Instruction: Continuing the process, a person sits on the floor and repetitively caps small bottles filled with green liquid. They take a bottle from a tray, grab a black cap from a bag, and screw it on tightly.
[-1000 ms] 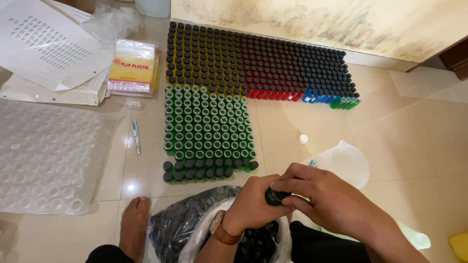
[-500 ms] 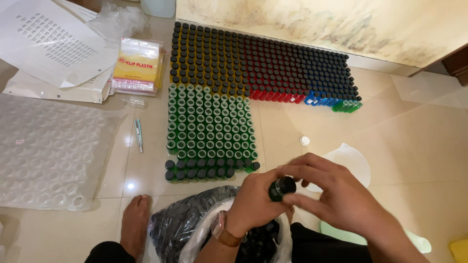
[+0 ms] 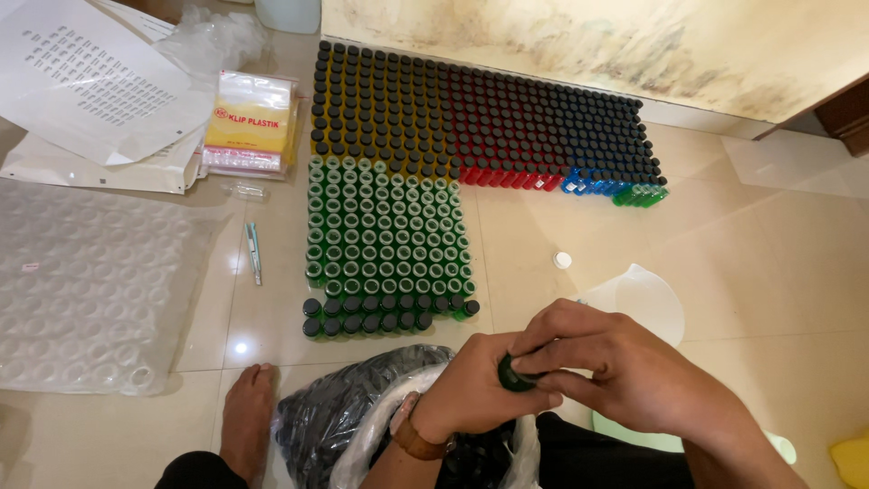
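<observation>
Low in the head view, my left hand (image 3: 475, 389) grips a small green bottle (image 3: 512, 376). My right hand (image 3: 615, 362) is wrapped over its black cap, fingers pinching the top. Both hands hover above a plastic bag of black caps (image 3: 353, 426) between my legs. Just ahead on the floor stands a block of uncapped green bottles (image 3: 385, 226), with two capped rows (image 3: 385, 315) at its near edge. Farther back is a large block of capped bottles (image 3: 471, 127) in yellow, red, blue and green.
A sheet of bubble wrap (image 3: 81, 290) lies at left, with printed paper sheets (image 3: 90, 81) and a packet of plastic bags (image 3: 249, 122) behind it. A small cutter (image 3: 253, 254) rests on the tile. A white funnel (image 3: 634, 299) and a loose white cap (image 3: 562, 260) lie right. My bare foot (image 3: 246, 417) is beside the bag.
My hands have stayed over the bag, and my right hand's fingers have shifted round the cap on the green bottle. The view has drifted slightly.
</observation>
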